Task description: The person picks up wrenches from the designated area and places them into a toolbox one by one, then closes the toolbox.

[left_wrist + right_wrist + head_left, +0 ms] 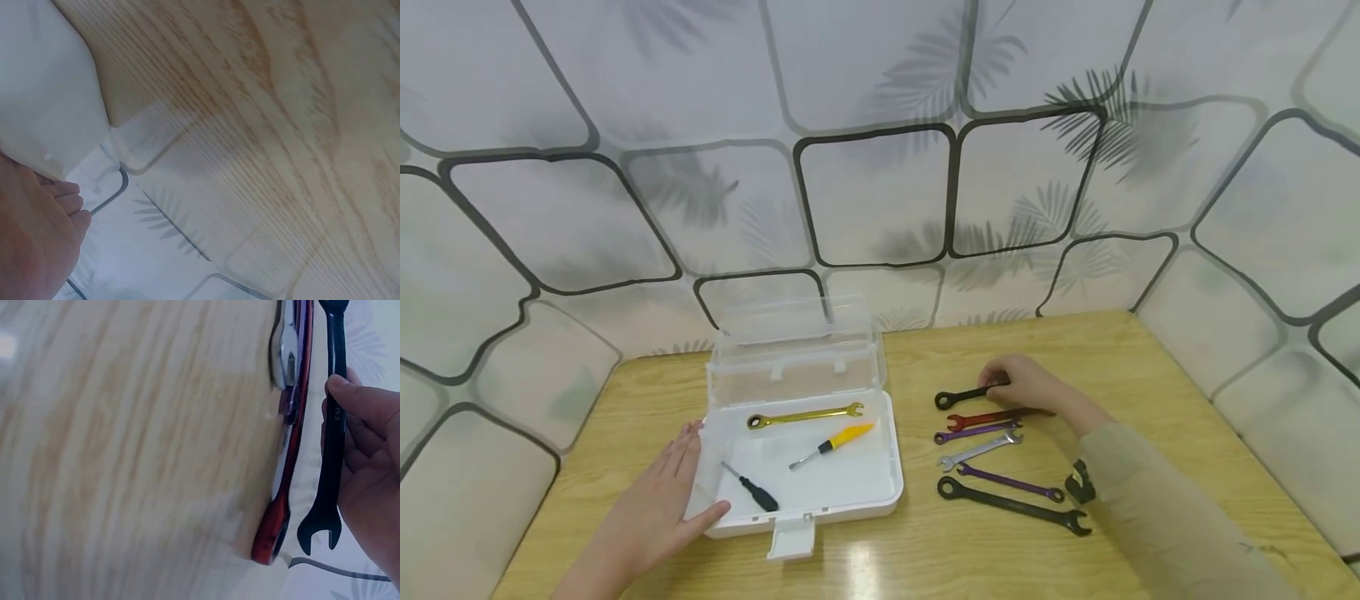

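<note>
My right hand [1026,385] pinches a black combination wrench [335,434] between thumb and fingers, at the far end of a wrench row. Just nearer lie a red wrench [985,419], a small purple wrench [973,431] and a silver wrench [981,451]. A longer purple wrench [1011,481] and a large black wrench [1011,503] lie closest to me. With fingers extended, my left hand [651,504] rests against the left side of an open white toolbox [827,493]. Inside it are a gold wrench [805,416], a yellow-handled screwdriver [850,433] and a black-handled screwdriver [762,496].
The toolbox's clear lid [793,379] stands raised at the back, near the patterned wall covering [872,200]. Its white latch [792,537] hangs down at the front. Wood-grain tabletop [917,567] lies between the box and the wrenches.
</note>
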The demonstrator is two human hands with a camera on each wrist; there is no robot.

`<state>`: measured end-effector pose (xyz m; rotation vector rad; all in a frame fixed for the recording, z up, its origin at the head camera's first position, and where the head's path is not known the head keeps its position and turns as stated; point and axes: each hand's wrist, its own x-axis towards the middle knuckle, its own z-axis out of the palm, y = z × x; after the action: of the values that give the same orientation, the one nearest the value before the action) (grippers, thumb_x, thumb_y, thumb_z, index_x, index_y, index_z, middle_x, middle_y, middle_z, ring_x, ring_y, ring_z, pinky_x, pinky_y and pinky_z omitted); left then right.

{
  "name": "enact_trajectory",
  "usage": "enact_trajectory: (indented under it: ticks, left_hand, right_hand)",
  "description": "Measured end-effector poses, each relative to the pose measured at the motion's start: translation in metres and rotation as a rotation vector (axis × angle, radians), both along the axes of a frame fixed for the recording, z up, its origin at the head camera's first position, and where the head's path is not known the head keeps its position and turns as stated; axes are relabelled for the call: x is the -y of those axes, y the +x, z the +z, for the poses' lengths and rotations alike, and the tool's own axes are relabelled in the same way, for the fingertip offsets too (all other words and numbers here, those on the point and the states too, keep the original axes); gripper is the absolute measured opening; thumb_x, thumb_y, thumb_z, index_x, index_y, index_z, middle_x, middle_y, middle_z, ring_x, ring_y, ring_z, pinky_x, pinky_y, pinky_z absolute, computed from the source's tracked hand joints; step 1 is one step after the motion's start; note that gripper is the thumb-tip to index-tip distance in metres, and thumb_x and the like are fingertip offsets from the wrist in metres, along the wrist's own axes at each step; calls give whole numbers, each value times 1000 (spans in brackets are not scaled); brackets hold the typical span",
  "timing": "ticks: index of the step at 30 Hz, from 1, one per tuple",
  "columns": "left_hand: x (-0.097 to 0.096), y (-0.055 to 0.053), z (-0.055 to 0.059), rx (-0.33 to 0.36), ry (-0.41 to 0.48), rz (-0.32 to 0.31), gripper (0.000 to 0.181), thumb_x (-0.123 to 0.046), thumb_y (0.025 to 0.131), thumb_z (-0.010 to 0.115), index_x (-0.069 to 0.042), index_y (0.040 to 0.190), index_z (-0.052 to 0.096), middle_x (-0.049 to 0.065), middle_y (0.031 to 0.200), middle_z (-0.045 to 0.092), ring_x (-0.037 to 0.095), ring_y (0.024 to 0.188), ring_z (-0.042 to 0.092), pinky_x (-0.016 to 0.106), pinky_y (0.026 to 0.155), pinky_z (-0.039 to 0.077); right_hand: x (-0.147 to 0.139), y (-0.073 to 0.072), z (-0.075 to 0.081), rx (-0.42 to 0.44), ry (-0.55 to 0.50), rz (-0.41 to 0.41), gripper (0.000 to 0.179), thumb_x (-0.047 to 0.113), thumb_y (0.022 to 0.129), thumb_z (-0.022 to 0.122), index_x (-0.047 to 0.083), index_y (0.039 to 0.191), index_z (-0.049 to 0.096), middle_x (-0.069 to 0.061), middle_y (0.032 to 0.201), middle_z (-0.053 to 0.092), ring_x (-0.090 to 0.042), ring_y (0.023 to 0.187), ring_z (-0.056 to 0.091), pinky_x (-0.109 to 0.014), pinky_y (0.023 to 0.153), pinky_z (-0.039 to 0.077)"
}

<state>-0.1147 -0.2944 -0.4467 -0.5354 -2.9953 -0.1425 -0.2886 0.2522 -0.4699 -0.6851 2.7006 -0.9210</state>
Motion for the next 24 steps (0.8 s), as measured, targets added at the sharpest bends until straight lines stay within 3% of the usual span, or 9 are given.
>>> enact_trajectory:
  ticks: [8,14,18,24]
  left_hand:
    - [0,0,0,-16,16,-8,107,-60,95,69,18,157,30,33,169,30,51,154,36,17,126,-14]
    - [-1,1,2,18,24,6,107,-61,96,67,17,158,28,33,170,28,51,155,34,9,116,-19]
    - [-1,1,2,24,30,7,107,-61,96,67,17,158,28,32,170,28,51,155,34,9,116,-19]
    - [-1,1,3,29,31,9,107,-60,97,67,17,159,28,32,170,27,51,155,33,20,127,-12]
  right_hand:
    - [15,2,20,-62,13,14,9,0,98,71,6,103,75,-9,102,78,-23,97,73,-42,88,61]
    - [23,4,41,-102,-4,44,8,0,97,72,5,103,76,-10,101,78,-22,94,73,-37,82,61]
    - [28,4,54,-129,-3,53,7,1,98,72,4,103,76,-10,101,78,-23,93,73,-39,83,62]
    - [34,3,71,-139,-24,37,8,2,98,73,4,104,76,-11,102,78,-26,96,75,-39,83,63]
